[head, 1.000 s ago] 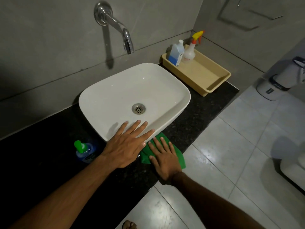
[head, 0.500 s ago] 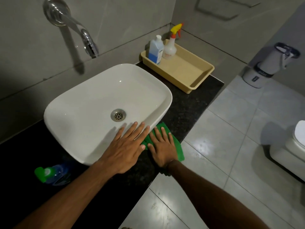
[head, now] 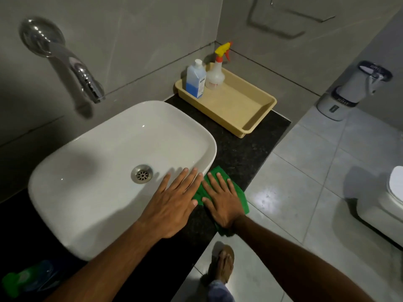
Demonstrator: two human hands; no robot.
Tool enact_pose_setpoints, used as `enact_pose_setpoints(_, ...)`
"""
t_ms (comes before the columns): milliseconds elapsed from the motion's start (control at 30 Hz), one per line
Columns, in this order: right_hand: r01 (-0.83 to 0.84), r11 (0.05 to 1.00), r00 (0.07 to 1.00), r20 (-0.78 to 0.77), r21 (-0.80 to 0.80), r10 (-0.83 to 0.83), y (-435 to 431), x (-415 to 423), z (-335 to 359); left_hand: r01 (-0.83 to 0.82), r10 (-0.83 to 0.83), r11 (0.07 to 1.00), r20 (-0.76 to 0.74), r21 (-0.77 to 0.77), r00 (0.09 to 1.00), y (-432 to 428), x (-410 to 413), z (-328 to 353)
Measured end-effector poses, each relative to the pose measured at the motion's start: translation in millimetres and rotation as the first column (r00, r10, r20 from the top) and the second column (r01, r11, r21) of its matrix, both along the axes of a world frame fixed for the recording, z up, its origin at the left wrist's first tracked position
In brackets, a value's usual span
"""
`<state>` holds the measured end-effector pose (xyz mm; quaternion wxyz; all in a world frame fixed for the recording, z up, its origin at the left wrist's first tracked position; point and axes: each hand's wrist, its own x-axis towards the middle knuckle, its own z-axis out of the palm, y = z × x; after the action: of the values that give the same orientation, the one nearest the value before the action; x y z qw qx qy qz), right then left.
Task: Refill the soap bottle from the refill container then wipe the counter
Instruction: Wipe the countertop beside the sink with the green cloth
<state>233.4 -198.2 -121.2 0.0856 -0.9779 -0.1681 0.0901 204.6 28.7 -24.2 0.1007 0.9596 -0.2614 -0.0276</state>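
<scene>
My right hand (head: 222,200) lies flat, fingers spread, pressing a green cloth (head: 241,196) onto the black counter (head: 244,149) just right of the basin's near corner. My left hand (head: 172,203) rests open and flat on the near rim of the white basin (head: 98,162), holding nothing. A soap bottle with a green cap (head: 20,280) lies blurred on the counter at the bottom left. A refill container with blue liquid (head: 195,80) stands in the beige tray (head: 250,120) at the counter's far right end.
A clear spray bottle with a yellow trigger (head: 216,73) stands beside the refill container in the tray. A chrome wall faucet (head: 85,81) juts over the basin. My sandalled foot (head: 222,267) is on the tiled floor (head: 305,171). A white toilet (head: 390,203) sits at the right.
Both hands and the cloth have slid right along the counter's front edge beside the basin. The view has swung right, so the soap bottle sits lower left.
</scene>
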Motion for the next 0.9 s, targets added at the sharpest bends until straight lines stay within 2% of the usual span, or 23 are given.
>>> enact_pose_setpoints(100,-0.164,0.986,0.986,-0.019,-0.021,0.164,-32.8,12.6,1.3,-0.018,0.018,1.000,-0.022,-0.005,1.000,-7.1,9.3,-1.8)
enact_pose_setpoints(267,-0.017,0.999,0.999,-0.036,-0.031,0.016,-39.4,88.8,8.4,-0.035,0.036,0.998,-0.029,0.047,0.999,-27.9,33.4,-4.1)
enact_pose_setpoints(333,-0.119,0.991,0.992,-0.038,-0.056,0.117,-38.6,93.8,1.6,-0.061,0.063,0.997,-0.051,0.053,0.997,-45.6,51.3,-0.1)
enact_pose_setpoints(400,-0.303,0.948,0.953,-0.010,-0.096,0.303,-56.1,93.7,-5.1,-0.100,0.104,0.994,-0.082,0.053,0.991,-66.1,69.7,5.6)
enact_pose_setpoints(467,-0.366,0.929,0.929,0.034,-0.053,0.368,-77.4,98.6,-2.0,-0.138,0.142,0.990,-0.107,0.043,0.984,-83.9,85.6,9.7)
enact_pose_setpoints(567,-0.190,0.968,0.976,-0.072,0.167,0.204,-85.6,105.9,12.7,-0.198,0.201,0.980,-0.121,0.037,0.972,-98.9,108.8,14.0)
enact_pose_setpoints(633,-0.047,0.949,0.991,-0.107,0.310,0.084,-89.8,113.7,31.0,-0.240,0.238,0.971,-0.118,-0.004,0.964,-108.4,131.5,18.7)
enact_pose_setpoints(767,0.076,0.871,0.994,0.028,0.485,-0.103,-116.7,169.7,91.4,-0.308,0.299,0.947,-0.108,-0.088,0.948,-126.2,180.5,32.8)
enact_pose_setpoints(833,0.043,0.835,0.982,0.133,0.548,-0.137,-131.8,216.1,122.3,-0.317,0.309,0.945,-0.102,-0.080,0.946,-139.4,207.3,39.8)
enact_pose_setpoints(900,-0.006,0.858,0.975,0.195,0.514,-0.110,-144.3,275.5,146.8,-0.314,0.307,0.948,-0.100,-0.062,0.947,-157.6,240.3,44.6)
